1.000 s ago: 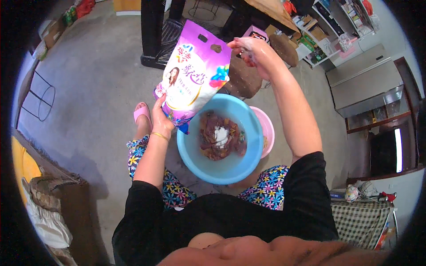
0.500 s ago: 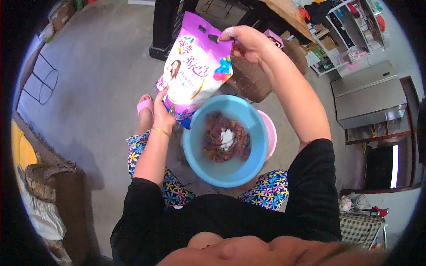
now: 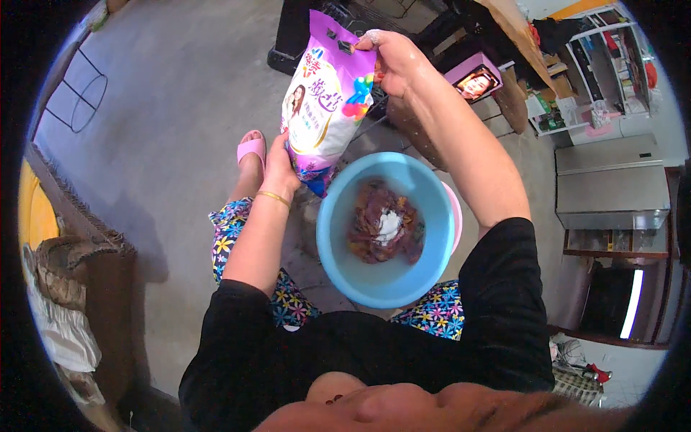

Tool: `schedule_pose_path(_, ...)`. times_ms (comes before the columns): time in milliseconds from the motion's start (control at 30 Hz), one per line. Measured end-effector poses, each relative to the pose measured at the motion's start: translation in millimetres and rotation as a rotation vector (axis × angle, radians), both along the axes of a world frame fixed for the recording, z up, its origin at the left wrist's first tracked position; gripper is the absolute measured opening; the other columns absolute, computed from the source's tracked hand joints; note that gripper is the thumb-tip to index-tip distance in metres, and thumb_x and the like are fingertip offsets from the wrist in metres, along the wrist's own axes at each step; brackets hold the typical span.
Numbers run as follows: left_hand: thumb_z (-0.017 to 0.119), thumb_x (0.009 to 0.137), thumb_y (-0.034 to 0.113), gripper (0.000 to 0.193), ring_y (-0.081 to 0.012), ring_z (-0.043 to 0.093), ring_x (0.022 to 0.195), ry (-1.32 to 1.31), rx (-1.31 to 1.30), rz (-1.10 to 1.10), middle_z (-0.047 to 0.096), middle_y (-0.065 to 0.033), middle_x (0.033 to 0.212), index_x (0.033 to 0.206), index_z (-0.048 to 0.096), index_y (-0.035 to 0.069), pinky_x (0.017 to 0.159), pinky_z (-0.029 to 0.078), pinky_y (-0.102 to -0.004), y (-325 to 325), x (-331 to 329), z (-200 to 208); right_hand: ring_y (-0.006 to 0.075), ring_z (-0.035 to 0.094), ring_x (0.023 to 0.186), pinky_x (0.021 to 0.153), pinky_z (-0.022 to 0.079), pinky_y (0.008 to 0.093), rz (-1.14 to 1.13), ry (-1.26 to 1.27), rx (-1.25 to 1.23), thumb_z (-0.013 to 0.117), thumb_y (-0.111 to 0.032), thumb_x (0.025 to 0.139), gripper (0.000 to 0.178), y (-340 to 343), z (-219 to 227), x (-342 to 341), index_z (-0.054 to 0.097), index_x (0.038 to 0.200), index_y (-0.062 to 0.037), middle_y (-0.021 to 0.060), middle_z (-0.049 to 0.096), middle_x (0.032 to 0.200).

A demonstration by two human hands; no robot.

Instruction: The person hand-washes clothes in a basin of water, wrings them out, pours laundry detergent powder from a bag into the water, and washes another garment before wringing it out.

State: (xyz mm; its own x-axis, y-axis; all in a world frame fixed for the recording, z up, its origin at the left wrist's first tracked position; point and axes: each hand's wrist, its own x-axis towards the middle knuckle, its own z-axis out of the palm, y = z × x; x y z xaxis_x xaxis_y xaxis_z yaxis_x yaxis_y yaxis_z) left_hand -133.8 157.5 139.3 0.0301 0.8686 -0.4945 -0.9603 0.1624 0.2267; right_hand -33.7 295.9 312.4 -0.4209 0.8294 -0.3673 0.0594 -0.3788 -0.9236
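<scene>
"Which step is it?"

"I'd say handling the purple-and-white bag [image 3: 325, 108]: my left hand [image 3: 283, 165] clasps its near end, my right hand [image 3: 394, 61] pinches its far right corner."

"Where's it held?"

"Left and far of the blue basin [image 3: 330, 234], where white powder [image 3: 389, 227] tops a dark heap [image 3: 372, 204]. Next likely needs both grips firm."

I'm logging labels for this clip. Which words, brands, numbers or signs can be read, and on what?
Purple-and-white bag: large printed characters on its front, which I won't copy out.
Purple-and-white bag: smaller lines, too small to read.
Lit screen: any text too small to read.
Blue basin: no print visible.
</scene>
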Motion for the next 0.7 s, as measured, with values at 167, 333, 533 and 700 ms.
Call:
schedule_pose_path(167,0.044,0.083,0.023,0.028,-0.016,0.046,0.08,0.512,-0.308,0.182,0.05,-0.0031,0.092,0.102,0.051,0.004,0.068,0.039,-0.0297,-1,-5,-2,0.0116,0.036,0.037,0.035,0.027,0.0245,0.008,0.036,-0.024,0.052,-0.01,0.068,0.01,5,-36,-8,0.05,0.06,-0.0055,0.0024,0.044,0.051)
schedule_pose_path(333,0.051,0.079,0.027,0.038,-0.0155,0.043,0.1,0.584,-0.233,0.297,0.048,0.0012,0.11,0.115,0.044,0.016,0.088,0.027,-0.0382,2,-22,-34,0.0171,0.045,0.045,0.042,0.034,0.0311,-0.088,-0.005,0.005,0.053,-0.011,0.067,0.011,13,-98,-15,0.053,0.063,0.0,0.0089,0.048,0.054)
schedule_pose_path(533,0.045,0.081,0.02,0.04,-0.0202,0.045,0.1,0.466,-0.213,0.328,0.043,-0.0101,0.113,0.117,0.042,0.003,0.079,0.041,-0.0299,0,-17,-20,0.0202,0.046,0.048,0.046,0.037,0.0355,-0.272,-0.078,-0.041,0.055,-0.009,0.062,0.013,51,-176,-16,0.054,0.065,0.0032,0.0118,0.05,0.059)
schedule_pose_path(700,0.044,0.084,0.018,0.048,-0.0224,0.044,0.107,0.444,-0.143,0.325,0.041,-0.0125,0.119,0.125,0.034,-0.003,0.081,0.041,-0.0326,-2,-13,-12,0.024,0.05,0.053,0.05,0.039,0.0382,-0.336,-0.228,-0.032,0.057,-0.009,0.059,0.016,79,-231,-2,0.055,0.067,0.0048,0.0135,0.054,0.065)
